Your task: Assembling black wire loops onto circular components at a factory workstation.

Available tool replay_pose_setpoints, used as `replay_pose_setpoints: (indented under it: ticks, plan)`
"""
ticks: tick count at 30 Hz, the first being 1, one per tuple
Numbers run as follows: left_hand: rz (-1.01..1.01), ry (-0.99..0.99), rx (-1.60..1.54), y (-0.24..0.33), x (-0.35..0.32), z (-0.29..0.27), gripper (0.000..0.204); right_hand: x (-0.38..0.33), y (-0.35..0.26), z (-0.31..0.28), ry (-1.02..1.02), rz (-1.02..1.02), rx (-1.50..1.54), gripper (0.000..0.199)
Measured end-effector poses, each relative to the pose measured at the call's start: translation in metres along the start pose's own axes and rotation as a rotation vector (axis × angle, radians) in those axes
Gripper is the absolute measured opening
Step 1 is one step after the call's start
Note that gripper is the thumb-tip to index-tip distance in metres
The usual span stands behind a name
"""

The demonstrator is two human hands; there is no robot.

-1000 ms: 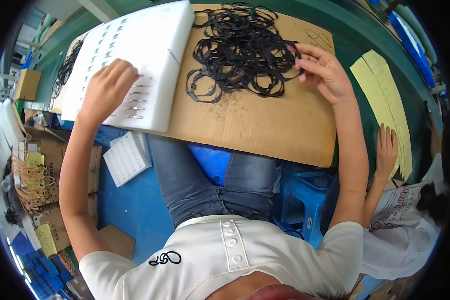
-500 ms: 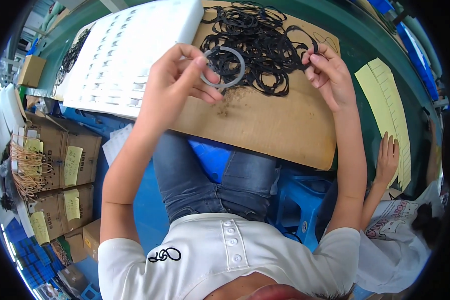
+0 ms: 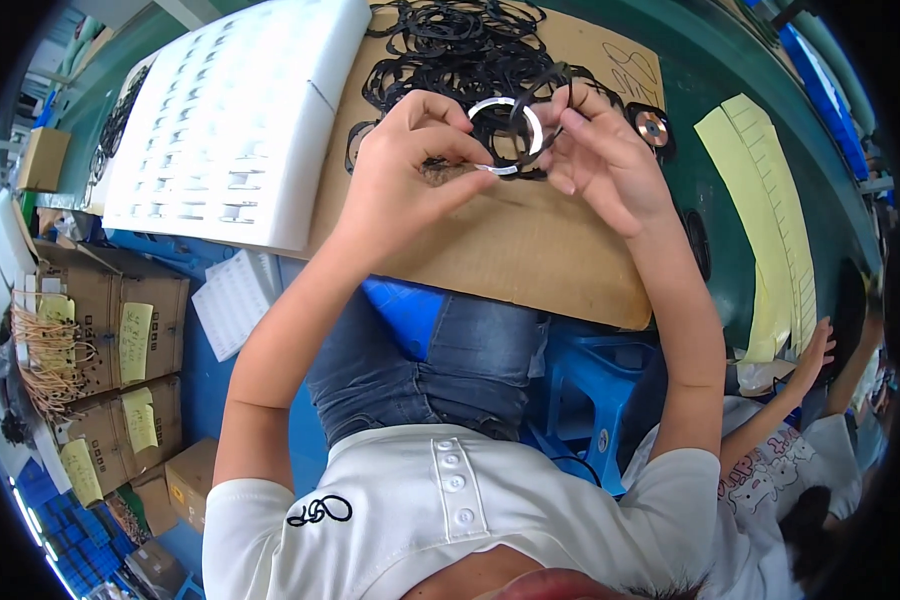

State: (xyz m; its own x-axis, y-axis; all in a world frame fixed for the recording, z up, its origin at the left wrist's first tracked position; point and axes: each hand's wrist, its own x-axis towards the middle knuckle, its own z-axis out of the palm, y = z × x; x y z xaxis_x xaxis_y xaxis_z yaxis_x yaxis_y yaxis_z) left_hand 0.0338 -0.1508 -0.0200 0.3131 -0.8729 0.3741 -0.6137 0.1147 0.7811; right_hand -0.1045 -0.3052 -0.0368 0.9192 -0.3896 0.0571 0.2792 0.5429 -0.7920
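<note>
My left hand point(image 3: 415, 175) pinches the lower left edge of a shiny white-silver ring point(image 3: 536, 137) between thumb and fingers. Close by on the right, my right hand point(image 3: 610, 150) has a thin black band loop point(image 3: 567, 72) gripped in its fingertips. The loop hangs across the ring's right side; whether it is seated on the ring I cannot tell. Both hands are above a brown cardboard sheet point(image 3: 510, 250). Beyond them lies a tangled pile of similar black bands point(image 3: 450, 50).
White foam trays point(image 3: 230, 120) with rows of slots stand on the left. A round black piece with a copper-coloured centre point(image 3: 652, 128) lies by the cardboard's right edge. Further right are a yellow paper strip point(image 3: 760, 200) and another person's hand point(image 3: 818, 345). A blue stool point(image 3: 595, 385) stands below.
My hands have come together over the cardboard, the left moving right with the ring and the right moving left with the black band. The band now overlaps the ring. The other person's hand has shifted.
</note>
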Motion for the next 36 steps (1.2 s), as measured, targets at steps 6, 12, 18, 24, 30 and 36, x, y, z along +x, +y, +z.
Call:
replay_pose_setpoints:
  ticks: [6, 12, 18, 24, 30, 36]
  plan:
    - [0.119, 0.045, 0.152, -0.006, 0.001, 0.005, 0.01, 0.0, 0.003, 0.002, -0.056, 0.088, -0.049, 0.012]
    - [-0.247, 0.167, -0.636, -0.01, 0.0, 0.021, 0.019, 0.001, 0.009, 0.006, 0.093, 0.026, -0.078, 0.01]
    - [-0.526, 0.214, -1.073, -0.011, 0.0, 0.021, 0.024, 0.002, 0.016, 0.011, 0.179, -0.05, 0.005, 0.008]
    - [-0.467, 0.227, -1.036, -0.009, 0.0, 0.018, 0.023, 0.001, 0.015, 0.006, 0.212, -0.223, -0.058, 0.008]
    - [-0.431, 0.177, -1.012, -0.007, -0.001, 0.021, 0.026, -0.002, 0.015, 0.018, 0.284, -0.265, -0.222, 0.009]
    - [-0.375, 0.152, -0.977, -0.003, -0.002, 0.027, 0.027, -0.002, 0.015, 0.015, 0.427, -0.347, -0.64, 0.007]
